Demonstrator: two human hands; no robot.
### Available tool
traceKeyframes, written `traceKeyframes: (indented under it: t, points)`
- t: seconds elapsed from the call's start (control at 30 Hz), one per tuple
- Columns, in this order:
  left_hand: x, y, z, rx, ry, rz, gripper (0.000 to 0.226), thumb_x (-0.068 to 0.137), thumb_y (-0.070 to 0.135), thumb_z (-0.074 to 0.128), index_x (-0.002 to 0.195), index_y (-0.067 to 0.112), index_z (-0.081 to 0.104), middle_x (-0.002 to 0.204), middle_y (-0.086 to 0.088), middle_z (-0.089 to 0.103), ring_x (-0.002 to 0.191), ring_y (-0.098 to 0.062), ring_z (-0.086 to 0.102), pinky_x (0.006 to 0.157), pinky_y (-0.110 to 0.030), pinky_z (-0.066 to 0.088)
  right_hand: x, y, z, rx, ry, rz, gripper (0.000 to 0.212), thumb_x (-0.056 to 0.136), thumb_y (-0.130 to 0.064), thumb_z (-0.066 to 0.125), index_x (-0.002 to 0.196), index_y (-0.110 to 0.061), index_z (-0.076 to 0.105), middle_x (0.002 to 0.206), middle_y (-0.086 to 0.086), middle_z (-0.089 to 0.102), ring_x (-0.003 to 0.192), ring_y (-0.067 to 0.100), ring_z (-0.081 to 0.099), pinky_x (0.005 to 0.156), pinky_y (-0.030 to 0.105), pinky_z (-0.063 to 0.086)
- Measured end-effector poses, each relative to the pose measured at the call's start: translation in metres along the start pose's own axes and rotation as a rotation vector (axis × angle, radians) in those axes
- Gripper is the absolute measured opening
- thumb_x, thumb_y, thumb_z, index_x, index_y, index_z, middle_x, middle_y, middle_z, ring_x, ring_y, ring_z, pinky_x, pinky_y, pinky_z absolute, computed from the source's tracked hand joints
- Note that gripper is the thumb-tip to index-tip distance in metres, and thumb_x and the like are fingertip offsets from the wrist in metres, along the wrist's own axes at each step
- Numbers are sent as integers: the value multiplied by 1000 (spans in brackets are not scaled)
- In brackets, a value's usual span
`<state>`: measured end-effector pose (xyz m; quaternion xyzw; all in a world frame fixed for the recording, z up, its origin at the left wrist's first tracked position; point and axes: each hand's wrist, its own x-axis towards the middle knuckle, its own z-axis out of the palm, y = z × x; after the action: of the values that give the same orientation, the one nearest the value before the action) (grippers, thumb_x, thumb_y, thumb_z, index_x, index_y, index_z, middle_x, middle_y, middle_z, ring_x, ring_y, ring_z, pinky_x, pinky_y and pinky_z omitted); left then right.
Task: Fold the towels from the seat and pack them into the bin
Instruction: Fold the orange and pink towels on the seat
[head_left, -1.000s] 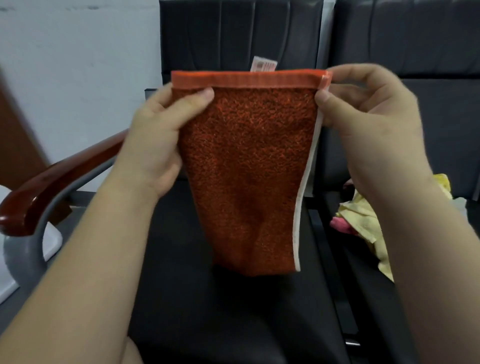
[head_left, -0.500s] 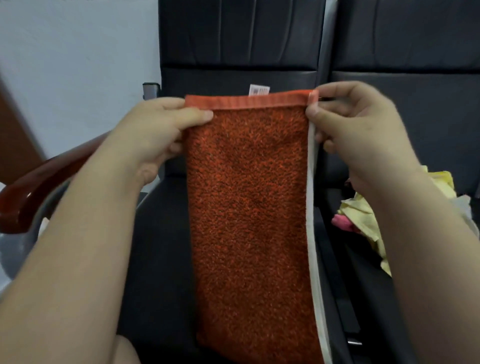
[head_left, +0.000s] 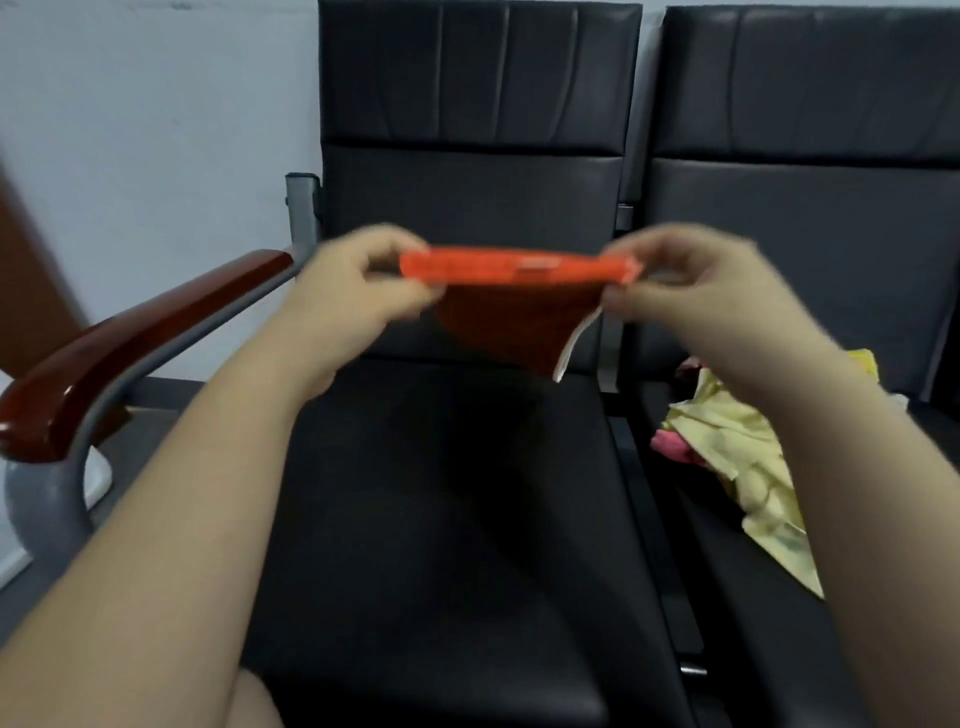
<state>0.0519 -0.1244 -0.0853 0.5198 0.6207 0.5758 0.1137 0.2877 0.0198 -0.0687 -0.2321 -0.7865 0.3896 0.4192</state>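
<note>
An orange towel with a white side edge hangs in the air above the black seat. My left hand pinches its top left corner and my right hand pinches its top right corner. The top hem is tipped toward the camera, so the towel's body looks short and swings away underneath. Both hands are blurred by motion. No bin is in view.
A yellow towel and a pink cloth lie crumpled on the neighbouring black seat at the right. A glossy red-brown armrest on a grey metal frame stands at the left. Chair backs rise behind, against a pale wall.
My hands have moved lower and further out over the seat with the towel. The towel, which hung long and flat, has swung away and now shows mostly its top hem.
</note>
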Motion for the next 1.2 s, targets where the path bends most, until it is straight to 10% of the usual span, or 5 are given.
traceKeyframes:
  t: [0.23,0.6,0.93,1.2]
  points:
    - [-55,-57,20,757,-856,-466,19,80,32,82,94,31,70,103,9,66,97,-10,61,85,-29,48,-59,79,27,-321,-715,450,22,82,5,73,95,-12,66,77,4,73,64,8,69,62,25,57]
    - [-74,-30,15,493,-1311,-700,12,88,19,76,96,24,69,104,3,68,102,-10,64,90,-26,47,-81,46,8,-312,-1307,646,19,87,-3,71,95,-19,67,89,4,69,82,12,67,71,23,52]
    - [-55,-41,3,-167,-672,-605,24,88,12,71,112,8,66,104,-9,71,102,-22,69,98,-36,54,-58,40,-31,-4,-788,556,19,91,-5,65,110,-3,65,93,4,68,82,11,60,70,23,44]
    - [-31,-94,71,-90,-69,-647,18,96,16,66,113,11,68,109,-8,71,87,-15,64,73,-27,51,-31,108,37,-71,-165,678,8,97,-8,56,98,-12,63,96,13,69,87,25,69,79,40,59]
